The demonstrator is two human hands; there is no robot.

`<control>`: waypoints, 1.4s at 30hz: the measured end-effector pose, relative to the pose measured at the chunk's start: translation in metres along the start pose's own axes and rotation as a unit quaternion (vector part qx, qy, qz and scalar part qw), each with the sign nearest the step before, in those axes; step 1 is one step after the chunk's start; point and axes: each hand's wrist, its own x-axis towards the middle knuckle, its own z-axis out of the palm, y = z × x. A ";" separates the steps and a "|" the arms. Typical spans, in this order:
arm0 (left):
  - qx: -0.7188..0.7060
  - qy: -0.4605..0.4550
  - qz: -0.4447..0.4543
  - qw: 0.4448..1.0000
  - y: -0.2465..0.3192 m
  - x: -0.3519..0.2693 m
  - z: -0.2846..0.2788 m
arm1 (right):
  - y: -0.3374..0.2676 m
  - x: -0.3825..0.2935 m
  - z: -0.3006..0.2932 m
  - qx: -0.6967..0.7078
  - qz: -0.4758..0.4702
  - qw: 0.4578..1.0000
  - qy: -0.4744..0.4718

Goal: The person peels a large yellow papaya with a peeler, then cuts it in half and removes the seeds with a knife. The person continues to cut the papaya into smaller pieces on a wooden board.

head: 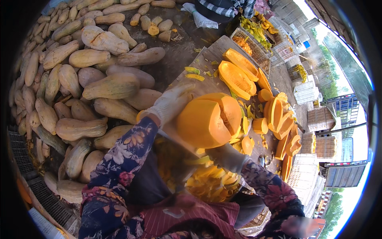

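A large peeled orange pumpkin piece (198, 122), with a deep split down one side, is held between my two gloved hands over the near edge of a wooden board (182, 79). My left hand (173, 103), in a white glove, lies along its left side with the fingers stretched forward. From below, my right hand (228, 156), in a greyish glove, supports its near end; those fingertips are partly hidden. Hollowed pumpkin halves (235, 79) rest on the board beyond. Yellow peelings (212, 182) are heaped below, between my knees.
Whole tan pumpkins (110, 86) are piled on the left. More cut pieces (277, 116) and scraps lie on the board's right. A crate of orange pulp (242, 44) stands beyond it, near another person's plaid sleeve (220, 9). Stacked crates (304, 167) line the right.
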 end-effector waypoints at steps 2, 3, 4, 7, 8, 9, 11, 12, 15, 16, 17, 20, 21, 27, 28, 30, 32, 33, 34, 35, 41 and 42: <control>0.002 0.034 -0.060 0.998 -0.009 -0.001 -0.003 | 0.019 0.022 0.027 -0.071 -0.013 0.997 0.006; -0.064 0.050 -0.115 0.990 -0.006 -0.005 -0.003 | 0.025 0.026 0.035 -0.029 0.020 0.999 0.008; -0.129 0.067 -0.164 0.976 0.001 -0.008 -0.006 | 0.027 0.029 0.040 0.088 0.096 0.991 -0.003; -0.241 0.221 0.033 0.945 0.041 -0.044 0.001 | 0.019 0.033 0.046 0.199 0.150 0.965 0.084; -0.316 0.255 0.095 0.909 0.063 -0.073 0.017 | 0.015 0.033 0.045 0.185 0.131 0.966 0.126; -0.217 0.255 0.116 0.935 0.081 -0.093 0.025 | 0.011 0.034 0.043 0.110 0.085 0.975 0.172; -0.033 0.241 0.144 0.959 0.105 -0.116 0.037 | 0.004 0.035 0.038 -0.036 -0.001 0.964 0.265; 0.055 0.226 0.152 0.961 0.113 -0.124 0.040 | 0.002 0.033 0.035 -0.059 -0.034 0.950 0.304; 0.132 0.213 0.125 0.960 0.124 -0.130 0.040 | 0.001 0.028 0.020 0.116 0.058 0.975 0.181; 0.125 0.236 0.112 0.957 0.123 -0.129 0.035 | 0.002 0.025 0.013 0.163 0.115 0.975 0.098; 0.110 0.256 0.098 0.955 0.121 -0.129 0.028 | 0.003 0.022 0.006 0.201 0.118 0.969 0.083; -0.150 0.291 -0.053 0.943 0.107 -0.141 -0.004 | 0.007 0.016 -0.010 0.332 0.182 0.924 0.059; -0.380 0.288 -0.091 0.874 0.099 -0.148 -0.012 | 0.008 0.014 -0.012 0.355 0.183 0.914 0.077; -0.447 0.264 -0.211 0.828 0.042 -0.171 -0.033 | 0.017 0.018 0.006 0.442 0.165 0.870 0.144; -0.448 0.253 -0.240 0.823 0.034 -0.173 -0.028 | 0.018 0.019 0.013 0.449 0.162 0.866 0.147; -0.471 0.251 -0.245 0.809 0.023 -0.178 -0.013 | 0.019 0.020 0.025 0.471 0.154 0.847 0.192; -0.474 0.278 -0.255 0.795 0.017 -0.181 -0.004 | 0.019 0.017 0.036 0.455 0.175 0.842 0.230; -0.473 0.292 -0.253 0.792 0.015 -0.182 0.000 | 0.017 0.013 0.043 0.444 0.152 0.844 0.259; -0.483 0.296 -0.234 0.790 0.014 -0.182 0.002 | 0.014 0.007 0.050 0.427 0.148 0.845 0.285; -0.470 0.310 -0.241 0.790 0.013 -0.184 0.003 | 0.011 0.000 0.058 0.420 0.136 0.843 0.308; -0.495 0.298 -0.197 0.792 0.017 -0.197 -0.005 | 0.001 -0.078 0.127 0.363 0.146 0.734 0.554; -0.493 0.273 -0.182 0.805 0.019 -0.200 -0.006 | 0.007 -0.091 0.136 0.313 0.149 0.720 0.601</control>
